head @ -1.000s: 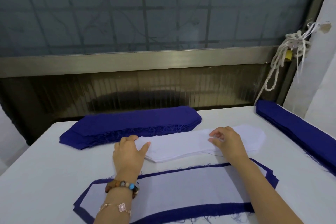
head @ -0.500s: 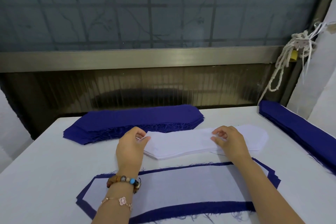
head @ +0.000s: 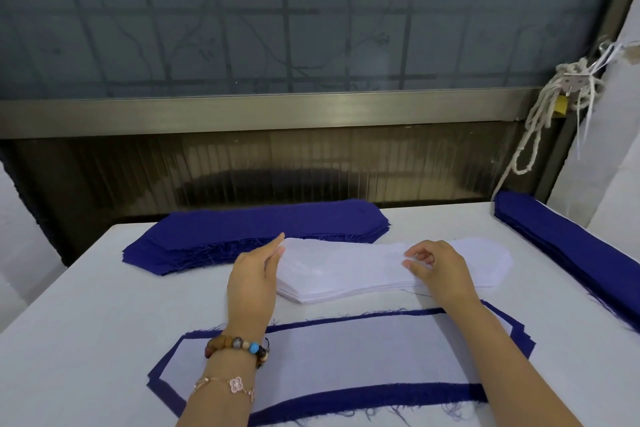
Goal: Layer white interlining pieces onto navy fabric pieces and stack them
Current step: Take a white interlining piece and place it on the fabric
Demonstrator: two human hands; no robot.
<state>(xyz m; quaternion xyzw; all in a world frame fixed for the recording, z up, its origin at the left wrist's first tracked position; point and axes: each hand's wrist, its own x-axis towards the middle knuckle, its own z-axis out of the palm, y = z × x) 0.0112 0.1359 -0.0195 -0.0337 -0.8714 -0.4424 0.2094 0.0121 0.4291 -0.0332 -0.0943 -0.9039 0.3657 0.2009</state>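
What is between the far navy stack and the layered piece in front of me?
The interlining stack, left hand and right hand on it, then bare table; head view.

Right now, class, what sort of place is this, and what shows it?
Probably a garment workshop: a stack of cut navy fabric pieces, a pile of white interlining pieces, and one layered pair on a white worktable.
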